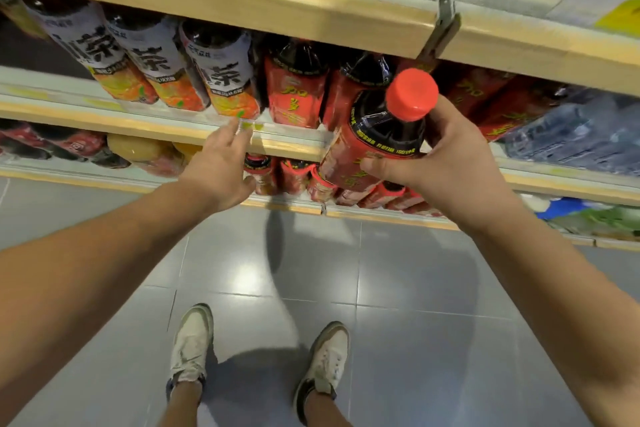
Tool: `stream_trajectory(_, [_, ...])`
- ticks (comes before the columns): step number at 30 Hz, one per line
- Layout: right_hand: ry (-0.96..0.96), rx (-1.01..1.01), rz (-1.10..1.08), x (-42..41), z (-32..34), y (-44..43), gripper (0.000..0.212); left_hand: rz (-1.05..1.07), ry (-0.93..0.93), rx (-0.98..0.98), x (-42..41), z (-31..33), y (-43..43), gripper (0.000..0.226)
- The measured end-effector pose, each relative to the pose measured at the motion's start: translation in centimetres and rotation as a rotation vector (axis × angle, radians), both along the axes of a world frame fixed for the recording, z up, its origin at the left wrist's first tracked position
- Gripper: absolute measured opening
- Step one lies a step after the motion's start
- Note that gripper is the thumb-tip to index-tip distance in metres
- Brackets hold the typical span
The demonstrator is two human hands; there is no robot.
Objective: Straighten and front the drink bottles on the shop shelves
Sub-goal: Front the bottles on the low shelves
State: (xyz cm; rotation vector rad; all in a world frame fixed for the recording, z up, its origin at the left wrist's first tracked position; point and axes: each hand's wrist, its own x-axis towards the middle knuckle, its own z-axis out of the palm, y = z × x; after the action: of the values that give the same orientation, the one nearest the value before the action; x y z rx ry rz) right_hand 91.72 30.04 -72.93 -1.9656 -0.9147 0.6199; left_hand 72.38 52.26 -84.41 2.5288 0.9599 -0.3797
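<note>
My right hand (446, 163) grips a large dark drink bottle (374, 139) with a red cap and red label, held out in front of the middle shelf (166, 126). More red-label bottles (296, 90) stand on that shelf behind it. Three white-and-orange label tea bottles (221, 76) stand to their left. My left hand (221, 163) reaches toward the shelf's front edge with fingers spread and holds nothing; its fingertips are blurred near the price strip.
An upper shelf edge (242, 0) overhangs the bottles, with a metal bracket (445, 21). Wrapped water packs (571, 135) lie at the right. A lower shelf holds small red bottles (294, 173) and yellow drinks (138, 149). Grey floor tiles and my shoes (194, 343) are below.
</note>
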Motion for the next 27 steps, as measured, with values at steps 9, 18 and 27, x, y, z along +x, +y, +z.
stream_trajectory(9, [-0.018,-0.023,0.046,2.9,1.2,-2.1,0.082,-0.145,-0.061,-0.060,4.8,1.8,-4.0,0.083])
stream_trajectory(18, [-0.143,-0.015,-0.057,5.2,-0.1,-4.3,0.082,-0.168,-0.173,-0.016,7.8,-0.1,-6.5,0.078])
stream_trajectory(27, [-0.246,-0.037,-0.101,7.5,-0.6,-4.6,0.074,-0.355,-0.175,0.087,9.5,-0.9,-7.5,0.082])
